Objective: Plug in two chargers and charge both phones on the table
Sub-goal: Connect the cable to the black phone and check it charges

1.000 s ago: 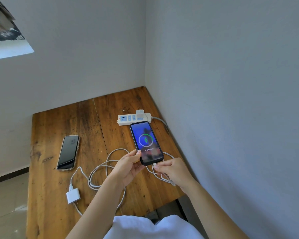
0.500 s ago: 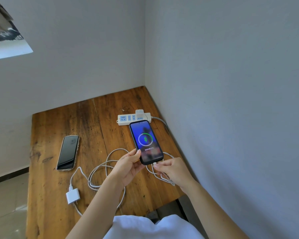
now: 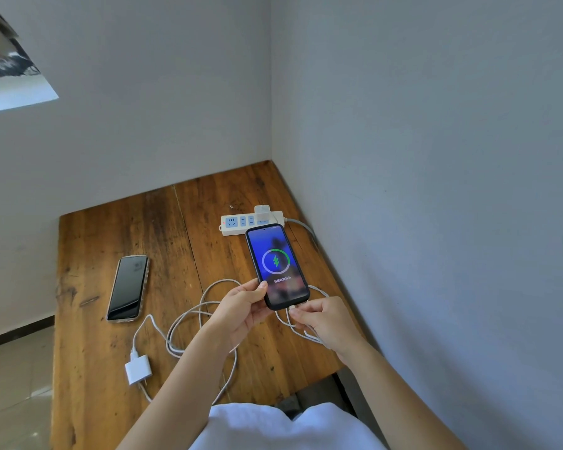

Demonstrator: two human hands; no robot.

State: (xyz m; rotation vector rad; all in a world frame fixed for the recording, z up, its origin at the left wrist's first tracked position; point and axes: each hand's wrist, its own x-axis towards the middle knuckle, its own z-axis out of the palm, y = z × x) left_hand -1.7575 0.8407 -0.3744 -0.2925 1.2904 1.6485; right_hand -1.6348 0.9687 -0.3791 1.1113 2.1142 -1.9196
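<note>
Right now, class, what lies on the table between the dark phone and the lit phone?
In the head view, only bare wood lies between the dark phone and the lit phone; the white cable loops lie nearer.

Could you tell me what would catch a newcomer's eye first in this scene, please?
The lit phone stands out, showing a green charging ring, held above the table's right side by the left hand, while the right hand pinches the cable at its base. To the left lies a dark phone, with an unplugged white charger nearer the table's front edge.
</note>
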